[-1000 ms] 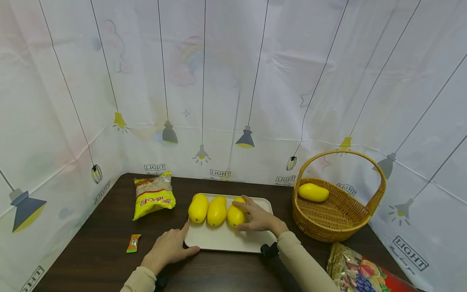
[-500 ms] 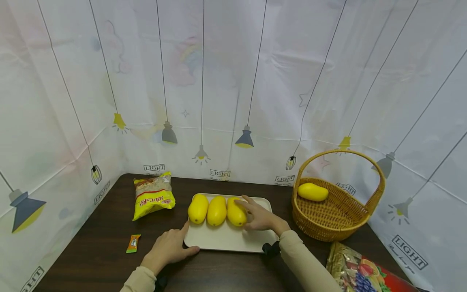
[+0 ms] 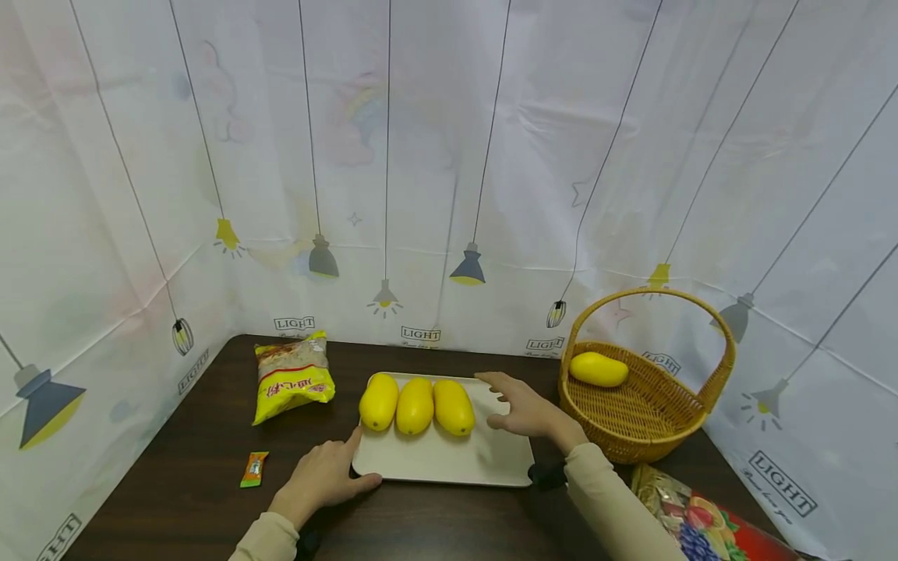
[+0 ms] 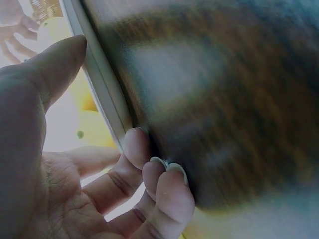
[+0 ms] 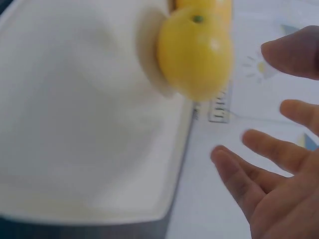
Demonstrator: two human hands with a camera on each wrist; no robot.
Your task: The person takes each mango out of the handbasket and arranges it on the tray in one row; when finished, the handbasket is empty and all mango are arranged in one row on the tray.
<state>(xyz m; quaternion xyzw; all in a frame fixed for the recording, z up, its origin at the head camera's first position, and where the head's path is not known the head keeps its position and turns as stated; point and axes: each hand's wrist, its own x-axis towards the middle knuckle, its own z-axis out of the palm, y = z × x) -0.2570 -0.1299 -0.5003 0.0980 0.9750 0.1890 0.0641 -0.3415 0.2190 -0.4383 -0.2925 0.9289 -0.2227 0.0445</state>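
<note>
Three yellow mangoes lie side by side on a white tray (image 3: 484,460): a left one (image 3: 379,401), a middle one (image 3: 415,406) and a right one (image 3: 454,407). My left hand (image 3: 323,477) grips the tray's near left corner. In the left wrist view its thumb (image 4: 65,59) rests along the rim and its other fingers curl at the edge. Over the tray's right side, my right hand (image 3: 529,409) holds nothing, its fingers spread. A gap separates it from the right mango, also visible in the right wrist view (image 5: 195,52).
At the right stands a wicker basket (image 3: 652,421) with an upright handle and one mango (image 3: 599,369) in it. A fruit-printed bag (image 3: 708,522) lies before it. Left of the tray are a yellow snack bag (image 3: 293,379) and a small orange packet (image 3: 254,470) on the dark table.
My right hand has let go of the right mango and moved away to the right. That mango now lies tilted beside the middle one. My left hand has stayed at the tray's corner.
</note>
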